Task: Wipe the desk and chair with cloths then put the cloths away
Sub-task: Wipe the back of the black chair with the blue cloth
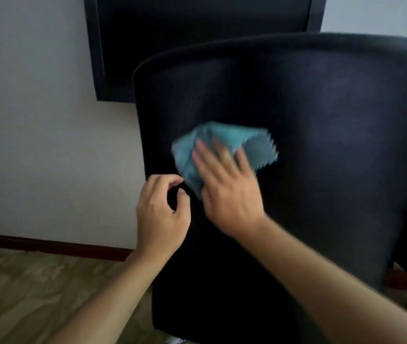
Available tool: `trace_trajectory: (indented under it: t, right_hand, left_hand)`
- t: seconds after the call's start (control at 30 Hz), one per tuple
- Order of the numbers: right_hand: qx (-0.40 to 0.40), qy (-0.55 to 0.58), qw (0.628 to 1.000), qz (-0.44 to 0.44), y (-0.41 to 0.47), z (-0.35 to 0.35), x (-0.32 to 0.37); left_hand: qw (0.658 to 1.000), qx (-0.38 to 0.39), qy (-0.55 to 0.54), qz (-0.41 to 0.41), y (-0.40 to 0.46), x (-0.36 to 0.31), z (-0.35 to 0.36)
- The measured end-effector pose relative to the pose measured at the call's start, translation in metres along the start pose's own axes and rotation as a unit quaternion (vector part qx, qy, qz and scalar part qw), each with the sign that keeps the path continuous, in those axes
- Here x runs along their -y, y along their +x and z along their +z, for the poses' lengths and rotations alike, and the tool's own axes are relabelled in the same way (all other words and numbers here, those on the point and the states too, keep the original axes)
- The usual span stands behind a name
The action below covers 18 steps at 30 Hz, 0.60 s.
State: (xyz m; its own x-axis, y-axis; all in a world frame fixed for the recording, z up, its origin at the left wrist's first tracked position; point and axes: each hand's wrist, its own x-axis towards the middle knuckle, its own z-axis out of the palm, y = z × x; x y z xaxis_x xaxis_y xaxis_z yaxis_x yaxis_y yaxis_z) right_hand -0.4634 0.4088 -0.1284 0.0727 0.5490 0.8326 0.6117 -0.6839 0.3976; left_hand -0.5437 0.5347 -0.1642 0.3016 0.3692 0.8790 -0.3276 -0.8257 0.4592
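Right hand (224, 184) flat on cloth (224, 145)

1. The chair (309, 145) is a black office chair with a fabric-covered, round-topped backrest. It stands upright and fills the middle and right of the view.
2. The cloth (224, 147) is teal with zigzag-cut edges, crumpled and pressed flat against the backrest's left-centre. Its pinked corner sticks out toward 3 o'clock, and a fold hangs toward 7 o'clock.
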Motion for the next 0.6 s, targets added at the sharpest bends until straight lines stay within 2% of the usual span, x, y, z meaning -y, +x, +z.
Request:
trace_trajectory:
  t: [0.1, 0.17, 0.2, 0.23, 0.33, 0.47, 0.53, 0.6]
  right_hand:
    - [0.123, 0.005, 0.988, -0.094, -0.089, 0.019, 0.033]
    - [0.181, 0.028, 0.98, -0.081, -0.132, 0.016, 0.033]
    - [0.181, 0.051, 0.981, -0.056, -0.139, 0.012, 0.026]
    - [0.165, 0.068, 0.983, -0.03, -0.137, 0.006, 0.014]
    - [0.031, 0.044, 0.998, 0.045, -0.094, -0.025, -0.04]
    - [-0.103, -0.017, 0.985, 0.135, -0.024, -0.073, -0.124]
    - [-0.119, -0.026, 0.985, 0.122, -0.027, -0.076, -0.147]
    - [-0.109, -0.011, 0.986, 0.128, -0.061, -0.062, -0.142]
  left_hand:
    - [0.998, 0.026, 0.038, 0.042, -0.004, 0.001, 0.003]
    - [0.994, 0.043, 0.028, 0.095, -0.011, -0.002, 0.007]
    - [0.992, 0.045, 0.019, 0.117, -0.013, -0.005, 0.008]
    - [0.989, 0.048, 0.012, 0.137, -0.015, -0.008, 0.011]
    - [0.983, 0.07, -0.002, 0.172, -0.013, -0.029, 0.03]
    - [0.976, 0.088, -0.035, 0.198, -0.006, -0.067, 0.059]
    - [0.972, 0.089, -0.053, 0.212, -0.004, -0.084, 0.071]
    - [0.967, 0.09, -0.061, 0.228, -0.006, -0.096, 0.081]
